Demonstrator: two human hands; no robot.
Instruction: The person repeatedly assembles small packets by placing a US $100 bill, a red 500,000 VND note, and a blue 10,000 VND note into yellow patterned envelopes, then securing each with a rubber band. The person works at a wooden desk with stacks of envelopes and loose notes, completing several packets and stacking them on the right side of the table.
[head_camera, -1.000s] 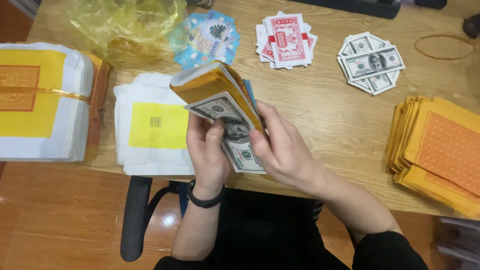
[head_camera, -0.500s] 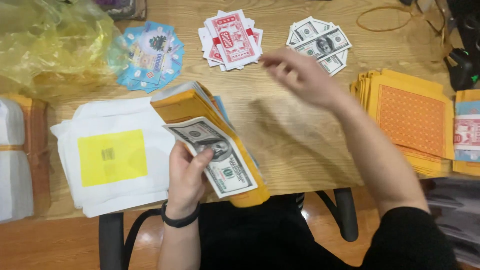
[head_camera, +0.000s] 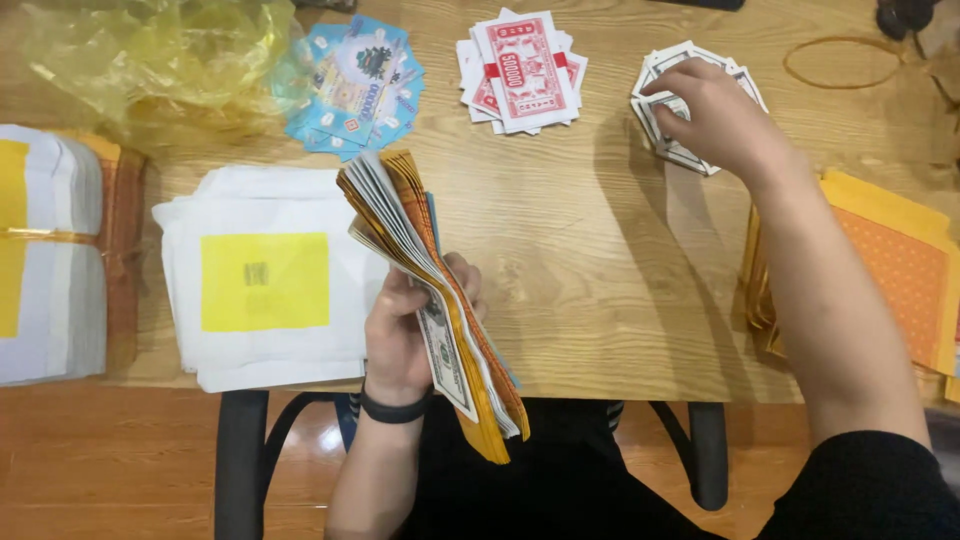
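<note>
My left hand (head_camera: 405, 335) grips a thick mixed stack of paper notes (head_camera: 430, 280), tilted on edge above the table's front edge, with a grey-green banknote on its near side and orange and yellow sheets behind. My right hand (head_camera: 715, 115) reaches to the far right of the wooden table (head_camera: 600, 280) and rests its fingers on a fanned pile of grey-green banknotes (head_camera: 665, 140). I cannot tell whether it has gripped a note. A black band circles my left wrist.
A fanned pile of red-and-white notes (head_camera: 520, 70) and one of blue notes (head_camera: 355, 85) lie at the back. White sheets with a yellow square (head_camera: 265, 285) lie left, a bundled white stack (head_camera: 45, 255) further left, crumpled yellow plastic (head_camera: 160, 60) behind. Orange-yellow papers (head_camera: 900, 280) lie right; a rubber band (head_camera: 845, 62) sits far right.
My right hand left the held stack and moved to the far banknote pile, now touching it. The left hand has turned the stack more on edge. The view has shifted slightly.
</note>
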